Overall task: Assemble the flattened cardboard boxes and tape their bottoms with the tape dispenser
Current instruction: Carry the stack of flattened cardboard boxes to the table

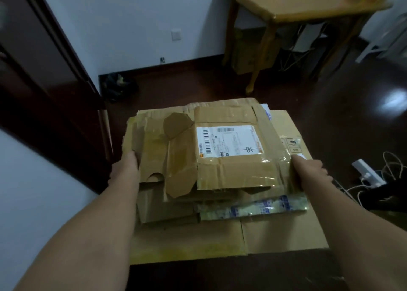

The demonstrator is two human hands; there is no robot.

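Note:
A stack of flattened cardboard boxes (220,176) sits in front of me above the dark floor. The top box (233,167) is brown, creased, taped over, and carries a white shipping label (230,141). The biggest flat box (284,233) lies underneath the rest. My left hand (126,169) grips the stack's left edge, thumb on top. My right hand (311,171) grips the right edge, fingers curled under. No tape dispenser is in view.
A dark wooden door (50,92) stands at the left. A light wooden table (293,2) is at the back right, with a carton (244,53) beneath it. A white power strip (367,174) and cables lie on the floor at the right.

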